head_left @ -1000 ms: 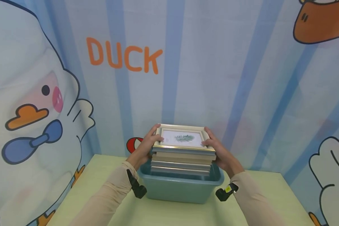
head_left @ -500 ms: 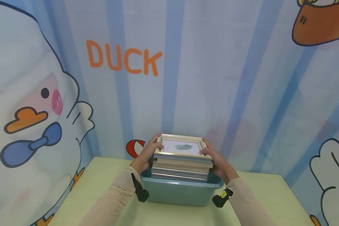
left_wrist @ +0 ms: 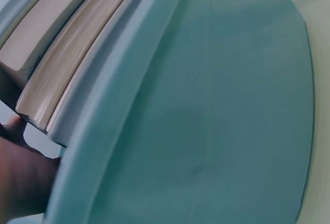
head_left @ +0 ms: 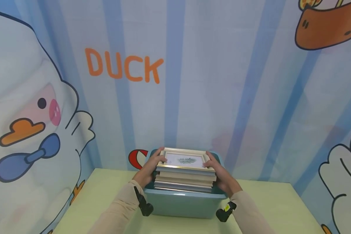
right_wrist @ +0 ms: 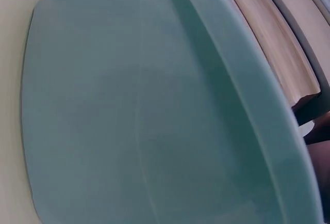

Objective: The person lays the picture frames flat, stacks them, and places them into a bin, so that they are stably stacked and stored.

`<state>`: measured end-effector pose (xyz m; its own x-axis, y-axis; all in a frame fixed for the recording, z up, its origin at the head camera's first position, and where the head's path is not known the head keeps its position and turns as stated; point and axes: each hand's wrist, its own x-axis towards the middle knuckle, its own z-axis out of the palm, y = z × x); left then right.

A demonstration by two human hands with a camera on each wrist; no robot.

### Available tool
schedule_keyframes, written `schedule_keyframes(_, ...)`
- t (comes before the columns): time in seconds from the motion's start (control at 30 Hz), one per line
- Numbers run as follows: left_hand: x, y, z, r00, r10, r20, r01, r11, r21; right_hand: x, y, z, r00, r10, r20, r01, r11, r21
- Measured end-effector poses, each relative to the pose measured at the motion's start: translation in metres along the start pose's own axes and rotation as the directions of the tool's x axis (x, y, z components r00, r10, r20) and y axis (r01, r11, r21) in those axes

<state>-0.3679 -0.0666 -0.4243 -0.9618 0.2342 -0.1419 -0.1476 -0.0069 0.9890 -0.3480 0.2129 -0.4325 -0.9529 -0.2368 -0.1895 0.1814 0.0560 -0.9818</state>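
Observation:
Both hands hold a stack of several picture frames (head_left: 185, 178), one at each side. The top picture frame (head_left: 185, 160) has a pale border and a green leaf print. My left hand (head_left: 150, 168) grips the stack's left side, thumb over the top frame's edge. On the opposite side, my right hand (head_left: 220, 172) grips likewise. Below the top, the frames' edges are beige and silvery. The stack's lower part sits inside a teal plastic tub (head_left: 181, 204), and the front rim hides its bottom. Whether it touches the tub's floor cannot be seen. Fingers under the stack are mostly hidden.
The tub stands on a pale yellow-green table (head_left: 269, 208). Behind it hangs a blue-striped curtain (head_left: 204, 81) printed with ducks and the word DUCK. Each wrist carries a small black camera, the left camera (head_left: 146, 208) close to the tub's front corner.
Both hands have lowered the stack of picture frames deeper into the tub, keeping their grip. The head view has also shifted slightly, so the backdrop appears lower.

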Motion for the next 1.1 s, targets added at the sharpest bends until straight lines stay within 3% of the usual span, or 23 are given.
schedule_keyframes(0.57, 0.006, -0.018, -0.002, 0.999, -0.043, -0.007, 0.043, 0.999, 0.014, 0.010, 0.013, 0.003, 0.999, 0.044, -0.028, -0.045, 0.999, -0.014)
schedule_keyframes(1.1, 0.015, -0.019, -0.005, 0.997, -0.082, -0.007, 0.082, 0.997, 0.010, 0.015, 0.011, 0.001, 0.996, 0.072, -0.047, -0.072, 0.997, 0.002)
